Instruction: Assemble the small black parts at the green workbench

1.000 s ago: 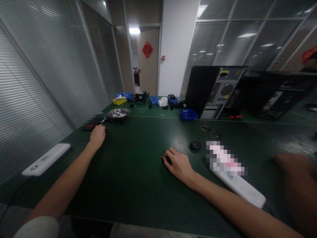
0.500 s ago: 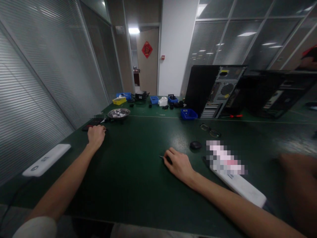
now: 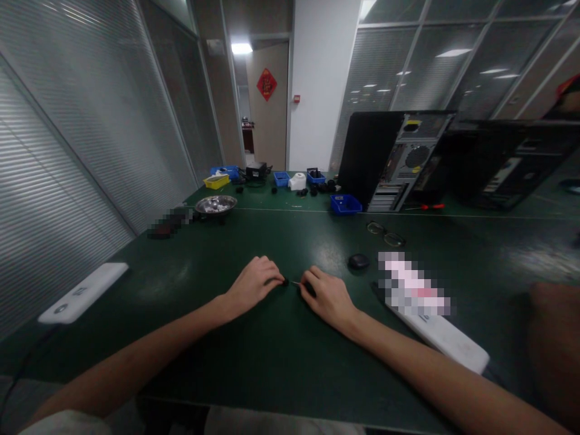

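Note:
Between thumb and fingers, my left hand (image 3: 258, 283) pinches a small black part (image 3: 285, 282) just above the green table (image 3: 199, 362). Facing it from the right, my right hand (image 3: 327, 297) is closed on a thin metal pin (image 3: 295, 283) that sticks out leftward. The pin's tip and the black part are very near each other; whether they touch I cannot tell. Most of what the right fingers hold is hidden by the hand. A black computer mouse (image 3: 358, 261) lies a little beyond my right hand.
Glasses (image 3: 385, 234) and a white device (image 3: 446, 341) lie to the right, with another white device (image 3: 84, 293) at left. Farther back are a metal bowl (image 3: 216, 205), a blue tray (image 3: 345, 205) and a computer case (image 3: 392, 163). A co-worker's arm (image 3: 555, 338) is at right.
My left hand has come back from beside the dark blurred object at far left to the middle, now with the black part in its fingers. My right hand has hardly moved.

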A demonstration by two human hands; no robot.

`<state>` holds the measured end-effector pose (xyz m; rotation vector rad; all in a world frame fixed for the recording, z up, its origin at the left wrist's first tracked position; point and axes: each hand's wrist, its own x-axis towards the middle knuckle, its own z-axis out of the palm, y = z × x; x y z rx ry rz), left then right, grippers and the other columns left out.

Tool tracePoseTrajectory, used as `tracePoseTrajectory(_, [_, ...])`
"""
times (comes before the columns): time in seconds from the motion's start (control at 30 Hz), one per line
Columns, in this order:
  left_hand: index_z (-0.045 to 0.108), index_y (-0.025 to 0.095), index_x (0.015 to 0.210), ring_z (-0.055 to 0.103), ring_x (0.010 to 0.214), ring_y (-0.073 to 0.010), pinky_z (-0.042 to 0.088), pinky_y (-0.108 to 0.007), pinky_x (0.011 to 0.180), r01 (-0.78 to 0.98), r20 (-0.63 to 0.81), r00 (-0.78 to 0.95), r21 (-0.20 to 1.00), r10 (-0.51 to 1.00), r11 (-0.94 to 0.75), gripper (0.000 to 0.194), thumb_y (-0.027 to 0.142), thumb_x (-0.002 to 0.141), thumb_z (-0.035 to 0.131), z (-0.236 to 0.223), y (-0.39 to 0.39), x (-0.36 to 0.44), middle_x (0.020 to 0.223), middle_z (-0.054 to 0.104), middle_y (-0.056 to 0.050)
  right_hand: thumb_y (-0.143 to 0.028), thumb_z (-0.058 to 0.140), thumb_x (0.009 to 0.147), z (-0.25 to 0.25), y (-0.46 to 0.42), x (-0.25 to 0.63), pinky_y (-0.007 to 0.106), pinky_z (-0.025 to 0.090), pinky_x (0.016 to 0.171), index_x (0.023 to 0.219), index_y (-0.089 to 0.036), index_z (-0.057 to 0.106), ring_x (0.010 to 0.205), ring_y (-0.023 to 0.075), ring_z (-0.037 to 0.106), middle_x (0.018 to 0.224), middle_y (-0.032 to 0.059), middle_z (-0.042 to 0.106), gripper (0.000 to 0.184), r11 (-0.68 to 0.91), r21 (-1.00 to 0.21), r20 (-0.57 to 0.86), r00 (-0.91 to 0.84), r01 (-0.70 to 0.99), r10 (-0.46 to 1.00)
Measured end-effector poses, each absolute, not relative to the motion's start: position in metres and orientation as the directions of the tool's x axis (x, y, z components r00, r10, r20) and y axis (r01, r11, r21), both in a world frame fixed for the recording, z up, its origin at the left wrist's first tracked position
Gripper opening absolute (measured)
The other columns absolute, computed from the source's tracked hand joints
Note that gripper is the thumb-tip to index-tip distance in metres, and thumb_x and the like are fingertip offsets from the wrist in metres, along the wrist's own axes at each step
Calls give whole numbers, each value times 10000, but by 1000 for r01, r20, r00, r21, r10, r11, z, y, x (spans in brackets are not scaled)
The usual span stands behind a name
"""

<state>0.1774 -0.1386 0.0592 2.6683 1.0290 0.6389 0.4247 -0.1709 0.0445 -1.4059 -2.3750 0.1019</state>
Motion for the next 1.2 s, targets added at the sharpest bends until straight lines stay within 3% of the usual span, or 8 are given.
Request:
tracePoseTrajectory(0.2, [676,209,1079,580,1033,-178,469,-321,904,477,284,628,595,724,-647,151,273,984,577,51,-138,180,1120,633,-45,-314,486,1014,41,-169,425,263,395,679,1022,-227,598,783,134,586,1001,13,609,142,528,-298,315,-440,795,841])
tracePoseTrajectory(0.3, [669,208,1138,598,956,-170,488,-298,830,459,267,607,651,749,-604,204,293,960,619,48,-135,179,1093,648,-44,-317,490,1012,40,-169,425,266,401,675,1019,-228,593,767,136,584,994,13,609,137,552,-307,326,-459,775,826])
tracePoseTrajectory(0.73, [725,219,1105,651,986,-171,502,-305,893,387,276,632,697,724,-603,196,303,960,622,43,-134,177,1078,705,-34,-310,462,1034,41,-169,427,258,427,677,1062,-220,586,774,134,585,1006,26,603,156,633,-330,347,-533,701,772])
tracePoseTrajectory(0.97, [743,229,1105,649,1038,-175,505,-322,948,349,321,681,648,658,-677,201,287,968,609,44,-137,179,1103,709,-41,-324,457,1035,39,-169,426,260,426,672,1055,-218,585,786,139,583,1003,27,599,166,664,-275,333,-579,696,745])
tracePoseTrajectory(1.2, [752,215,1086,670,1003,-170,523,-314,934,302,305,679,712,668,-633,198,303,951,638,46,-139,182,1094,720,-46,-325,441,1044,40,-169,426,262,445,693,1069,-217,575,796,139,588,1006,28,594,174,684,-332,328,-601,649,729])
